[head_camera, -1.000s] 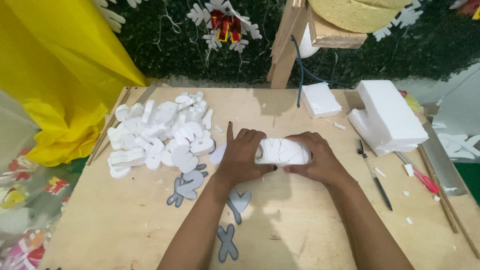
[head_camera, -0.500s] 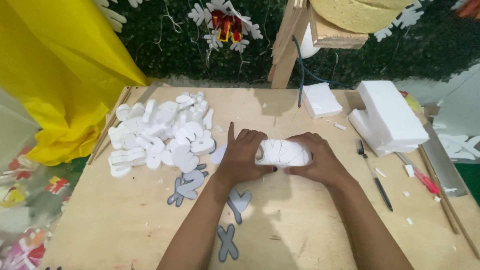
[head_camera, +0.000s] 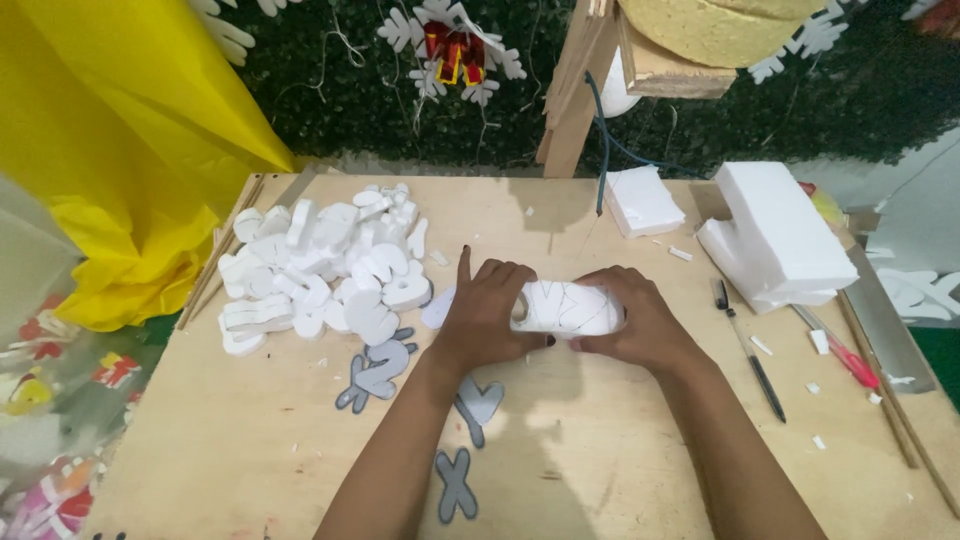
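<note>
Foam block (head_camera: 565, 308), white with pencilled outlines, lies flat mid-board (head_camera: 250, 440), pinned from both ends so it cannot slide. Left hand (head_camera: 490, 310) curls fingers over its near end; right hand (head_camera: 640, 320) wraps the other. Cut foam shapes (head_camera: 320, 270) sit piled just left.

The foam piece (head_camera: 565, 307) I hold is white, a low rounded block, longer from side to side than from front to back. Thin dark pen lines cross its top face in curves and a few straight strokes. It lies flat on the wooden counter (head_camera: 250, 460), near the middle, with its long side running left to right in front of me. My left hand (head_camera: 490, 310) covers its left end and my right hand (head_camera: 640, 320) its right end, so only the middle stretch shows. Its front edge looks smooth and rounded.
</note>
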